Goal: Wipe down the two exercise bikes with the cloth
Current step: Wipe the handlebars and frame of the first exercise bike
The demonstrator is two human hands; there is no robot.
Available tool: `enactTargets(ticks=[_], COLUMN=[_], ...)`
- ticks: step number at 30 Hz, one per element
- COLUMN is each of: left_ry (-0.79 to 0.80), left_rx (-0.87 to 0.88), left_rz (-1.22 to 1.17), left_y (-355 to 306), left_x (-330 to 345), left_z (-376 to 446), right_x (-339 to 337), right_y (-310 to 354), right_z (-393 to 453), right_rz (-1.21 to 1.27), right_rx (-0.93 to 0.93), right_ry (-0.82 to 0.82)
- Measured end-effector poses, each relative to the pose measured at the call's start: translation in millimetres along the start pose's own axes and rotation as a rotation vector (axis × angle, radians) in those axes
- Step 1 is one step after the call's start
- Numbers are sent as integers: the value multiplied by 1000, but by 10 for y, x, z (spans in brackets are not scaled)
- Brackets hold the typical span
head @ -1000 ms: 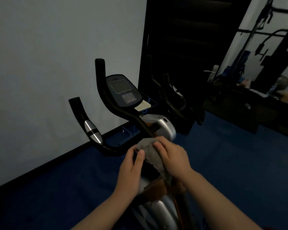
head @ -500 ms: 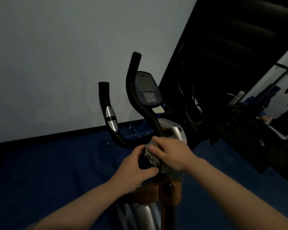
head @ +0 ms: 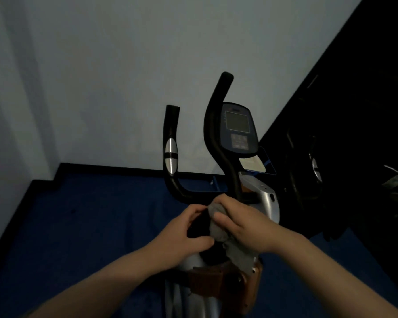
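Note:
The near exercise bike [head: 263, 200] stands in front of me, silver and orange, with black curved handlebars [head: 214, 134] and a dark console [head: 237, 128]. A grey cloth [head: 218, 226] is bunched at the base of the handlebar stem. My right hand [head: 244, 223] grips the cloth from above, thumb curled round it. My left hand [head: 189, 235] curls around the black stem piece beside the cloth, fingertips touching the cloth's edge. A second bike [head: 308, 171] stands in the dark at the right, barely visible.
A pale wall [head: 101, 76] with black skirting runs behind the bike. Blue carpet [head: 90, 226] covers the floor. A dark door or panel [head: 365, 111] fills the right side. A white paper [head: 254, 162] lies below the console.
The view has swung left and closer to the near bike. Both hands stay at the handlebar base; the cloth is more bunched, and my left hand has curled round the stem.

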State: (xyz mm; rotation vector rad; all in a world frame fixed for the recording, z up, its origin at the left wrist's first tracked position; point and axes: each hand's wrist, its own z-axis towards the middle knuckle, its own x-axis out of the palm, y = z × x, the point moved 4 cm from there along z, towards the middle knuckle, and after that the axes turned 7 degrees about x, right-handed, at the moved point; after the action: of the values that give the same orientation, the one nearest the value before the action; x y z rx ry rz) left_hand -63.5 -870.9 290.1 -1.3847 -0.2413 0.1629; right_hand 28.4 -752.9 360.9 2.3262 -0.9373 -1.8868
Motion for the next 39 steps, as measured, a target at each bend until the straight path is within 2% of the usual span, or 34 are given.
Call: enactTargets(ticks=[3,7,11,14,18,21,25,30,34,36,39], left_ry=[-49,-48,-53,-52,-133,-159,-159,-178,-166,-147,-116], left_rx=[11,58,-40,-105,-102,-114,-115,-112,-98,-97,-128], left_rz=[72,231,243,180,142,142,136,119,108,129,209], left_y=[-40,-94,-48,8,-4,-26,-29,-55,-52,-61,-104], left_x=[90,181,168,152,169,195,209,213,219,220,193], left_z=[-50,-86,-77,-100,-127,-121,-127,-129,-115,-115,-128], right_x=[46,-35,-62,26,-48,-58,57,34,78,88,120], right_y=[213,88,225,419,192,124,340,59,179,204,-22], right_z=[169,148,260,349,277,300,375,195,278,234,2], right_rz=[-106,-86,-219,-193,-118,-153,-235,-107,-270,-270,18], right_rx=[-149,-229,-317,-391,-384,-339,-335,-303,-264,-229,-77], right_ry=[-45,83,143,123,136,146,10,-42,-113,-219,-378])
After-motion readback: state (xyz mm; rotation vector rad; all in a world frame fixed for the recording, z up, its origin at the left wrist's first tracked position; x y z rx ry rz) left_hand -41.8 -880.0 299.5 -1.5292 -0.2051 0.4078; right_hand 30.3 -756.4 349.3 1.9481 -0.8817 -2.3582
